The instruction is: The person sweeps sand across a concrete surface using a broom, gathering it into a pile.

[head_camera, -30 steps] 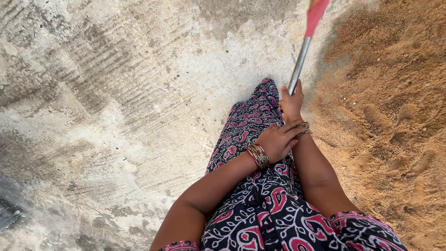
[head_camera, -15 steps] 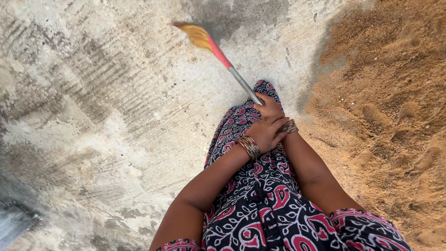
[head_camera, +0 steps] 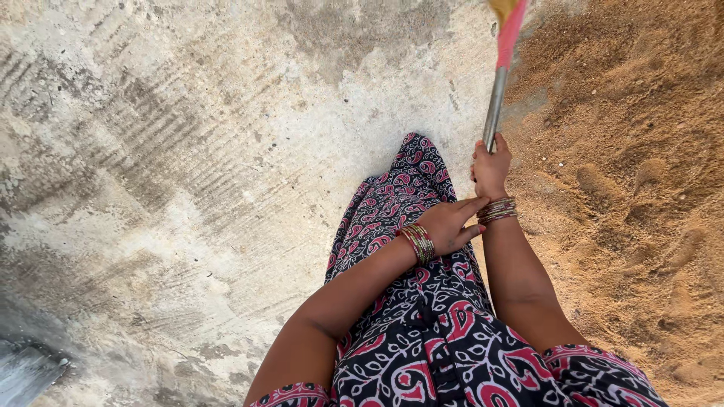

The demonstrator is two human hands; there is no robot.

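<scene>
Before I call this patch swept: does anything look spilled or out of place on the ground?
Yes. Loose brown sand lies heaped along the right side, its ragged edge spreading onto the concrete floor. The right hand grips the broom handle, which points toward that edge; the left hand rests by the right wrist. Nothing looks damaged.

Outdoors, in a yard or an unfinished patch beside a building. Underfoot, rough pale concrete point(head_camera: 188, 151), stained, pitted and scored with faint streaks. Along one side, loose reddish-brown sand point(head_camera: 626, 151), dimpled and scattered with small stones, spilling onto the slab's edge. Bright daylight throughout; at the lower corner, a grey metal-looking edge point(head_camera: 26, 369), too cropped to identify.
</scene>
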